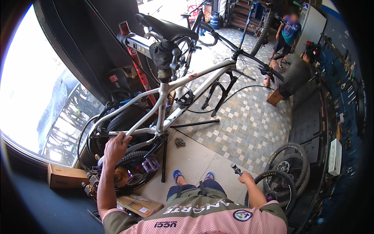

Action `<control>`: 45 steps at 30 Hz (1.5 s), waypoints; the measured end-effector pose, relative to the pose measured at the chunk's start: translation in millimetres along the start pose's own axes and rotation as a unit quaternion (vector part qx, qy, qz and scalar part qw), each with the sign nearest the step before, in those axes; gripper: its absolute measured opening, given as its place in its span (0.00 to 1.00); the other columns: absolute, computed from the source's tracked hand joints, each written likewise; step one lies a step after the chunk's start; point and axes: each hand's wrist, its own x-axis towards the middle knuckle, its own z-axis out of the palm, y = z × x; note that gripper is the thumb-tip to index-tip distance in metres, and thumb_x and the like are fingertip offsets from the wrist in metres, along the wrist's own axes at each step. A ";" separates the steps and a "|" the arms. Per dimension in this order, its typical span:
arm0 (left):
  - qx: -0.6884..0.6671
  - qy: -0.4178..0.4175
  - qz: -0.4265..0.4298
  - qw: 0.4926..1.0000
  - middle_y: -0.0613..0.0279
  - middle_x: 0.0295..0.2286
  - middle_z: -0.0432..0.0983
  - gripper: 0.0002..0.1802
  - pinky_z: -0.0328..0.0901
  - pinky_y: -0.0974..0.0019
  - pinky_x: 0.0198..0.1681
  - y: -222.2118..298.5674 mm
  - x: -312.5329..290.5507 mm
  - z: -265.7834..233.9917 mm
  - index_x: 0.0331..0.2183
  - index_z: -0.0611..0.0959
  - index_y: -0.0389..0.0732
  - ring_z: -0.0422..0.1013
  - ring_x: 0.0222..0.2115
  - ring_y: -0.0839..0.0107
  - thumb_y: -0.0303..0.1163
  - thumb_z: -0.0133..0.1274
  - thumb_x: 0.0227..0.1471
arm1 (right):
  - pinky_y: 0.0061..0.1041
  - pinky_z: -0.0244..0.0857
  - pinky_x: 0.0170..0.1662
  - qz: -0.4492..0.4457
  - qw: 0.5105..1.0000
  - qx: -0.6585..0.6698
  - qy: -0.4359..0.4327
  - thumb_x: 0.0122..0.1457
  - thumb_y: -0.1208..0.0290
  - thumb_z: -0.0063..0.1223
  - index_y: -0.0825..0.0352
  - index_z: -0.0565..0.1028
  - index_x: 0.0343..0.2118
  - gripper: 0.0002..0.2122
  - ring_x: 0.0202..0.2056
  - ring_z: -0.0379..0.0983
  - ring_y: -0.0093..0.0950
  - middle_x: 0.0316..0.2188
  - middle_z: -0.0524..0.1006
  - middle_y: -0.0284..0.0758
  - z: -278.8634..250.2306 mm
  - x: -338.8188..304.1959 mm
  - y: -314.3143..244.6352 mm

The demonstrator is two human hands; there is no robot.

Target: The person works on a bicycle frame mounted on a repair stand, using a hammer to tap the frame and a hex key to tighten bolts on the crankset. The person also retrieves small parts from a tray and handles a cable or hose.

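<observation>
Bike frame (171, 105) sits clamped in the stand, no wheels on. Left hand (116, 147) has its fingers wrapped round the rear stay, steadying it; right hand (244, 178) grips a small tool (235, 168). Looks mid-teardown, so next that tool needs bringing carefully to the frame.

white bike frame (171, 113) clamped in stand, wheelless.
</observation>
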 end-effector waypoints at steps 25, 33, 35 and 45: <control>0.063 0.018 0.010 0.998 0.45 0.22 0.77 0.28 0.67 0.40 0.34 -14.3 -1.3 1.3 0.34 0.77 0.41 0.77 0.30 0.41 0.59 0.47 0.67 | 0.35 0.61 0.17 0.021 0.984 0.107 -0.144 0.55 0.69 0.64 0.72 0.78 0.23 0.11 0.14 0.71 0.32 0.16 0.74 0.38 209.0 63.4 136.8; 0.070 0.006 -0.002 0.998 0.44 0.25 0.78 0.27 0.68 0.41 0.35 -4.3 2.5 6.7 0.34 0.78 0.40 0.77 0.32 0.41 0.57 0.49 0.66 | 0.39 0.69 0.23 0.028 0.979 0.158 -0.128 0.53 0.67 0.65 0.77 0.80 0.27 0.13 0.19 0.76 0.34 0.19 0.78 0.43 148.7 17.9 119.8; 0.086 0.004 0.008 0.996 0.44 0.23 0.78 0.27 0.68 0.42 0.34 -1.0 8.2 3.0 0.33 0.78 0.39 0.77 0.31 0.41 0.57 0.50 0.66 | 0.39 0.70 0.24 0.005 0.990 0.085 -0.116 0.53 0.67 0.63 0.78 0.79 0.26 0.14 0.19 0.77 0.36 0.19 0.78 0.45 147.8 21.4 105.7; 0.040 -0.021 0.008 0.999 0.43 0.19 0.75 0.28 0.66 0.41 0.30 41.5 9.4 18.2 0.31 0.78 0.38 0.75 0.25 0.40 0.55 0.49 0.68 | 0.37 0.67 0.20 0.047 0.885 0.407 -0.220 0.64 0.70 0.50 0.67 0.71 0.26 0.10 0.15 0.67 0.33 0.17 0.70 0.37 148.8 61.6 47.9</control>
